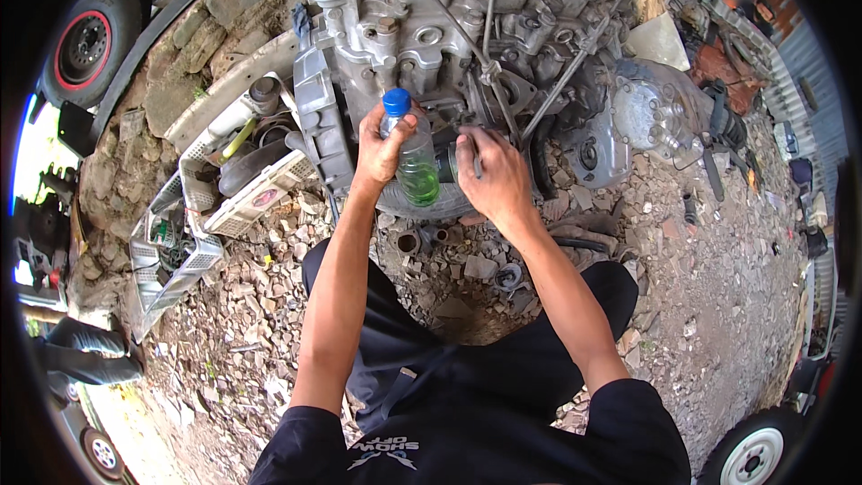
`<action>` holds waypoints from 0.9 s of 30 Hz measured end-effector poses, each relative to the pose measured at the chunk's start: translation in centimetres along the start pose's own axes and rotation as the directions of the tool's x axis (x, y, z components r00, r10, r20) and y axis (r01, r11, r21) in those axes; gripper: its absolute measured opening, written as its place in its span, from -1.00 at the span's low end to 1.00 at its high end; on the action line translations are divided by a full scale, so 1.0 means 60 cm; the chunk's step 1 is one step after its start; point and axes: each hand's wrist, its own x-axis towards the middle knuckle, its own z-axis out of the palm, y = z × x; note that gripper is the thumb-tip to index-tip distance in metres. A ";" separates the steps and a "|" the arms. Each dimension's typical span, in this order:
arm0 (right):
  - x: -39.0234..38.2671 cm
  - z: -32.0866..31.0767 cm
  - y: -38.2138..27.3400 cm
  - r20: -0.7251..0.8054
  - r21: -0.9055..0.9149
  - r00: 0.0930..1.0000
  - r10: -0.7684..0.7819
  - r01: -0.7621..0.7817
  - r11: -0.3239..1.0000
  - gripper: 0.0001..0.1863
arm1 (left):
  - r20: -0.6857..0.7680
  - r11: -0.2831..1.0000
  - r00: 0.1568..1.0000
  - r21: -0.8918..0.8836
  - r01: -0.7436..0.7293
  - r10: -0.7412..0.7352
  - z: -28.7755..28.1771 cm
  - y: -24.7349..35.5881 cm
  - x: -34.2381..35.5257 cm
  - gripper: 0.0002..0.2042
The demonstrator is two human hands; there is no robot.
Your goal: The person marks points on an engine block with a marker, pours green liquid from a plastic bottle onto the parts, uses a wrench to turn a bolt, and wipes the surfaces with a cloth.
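Bottle (pixel 417 172) above stony ground (pixel 233 314); corrugated wall (pixel 819 63)

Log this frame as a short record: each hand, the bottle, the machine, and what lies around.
left hand: grips the clear bottle near its neck
right hand: right of the bottle, fingers bent; whether it holds something is unclear
bottle contents: green liquid at the bottom
bottle top: blue cap on
machine: grey metal engine
left side: white plastic crate with parts
ground: broken stones

head view (wide fisheye) | from overhead | facing down | near left hand (pixel 382 145) and right hand (pixel 494 172)
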 end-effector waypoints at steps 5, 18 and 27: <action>0.004 -0.011 0.032 0.069 -0.095 0.981 -0.181 0.187 0.978 -0.40 | -0.027 0.998 0.999 0.047 -0.030 0.032 0.016 0.012 0.005 -0.66; 0.054 0.054 0.006 -0.138 0.188 0.990 0.040 -0.013 0.982 -0.63 | -0.085 0.998 0.994 -0.012 0.062 -0.063 0.005 0.015 0.007 -0.53; 0.066 0.037 -0.006 -0.105 0.217 0.985 0.134 -0.109 0.970 -0.73 | -0.004 0.997 0.998 -0.033 0.065 -0.065 0.010 0.030 0.011 -0.53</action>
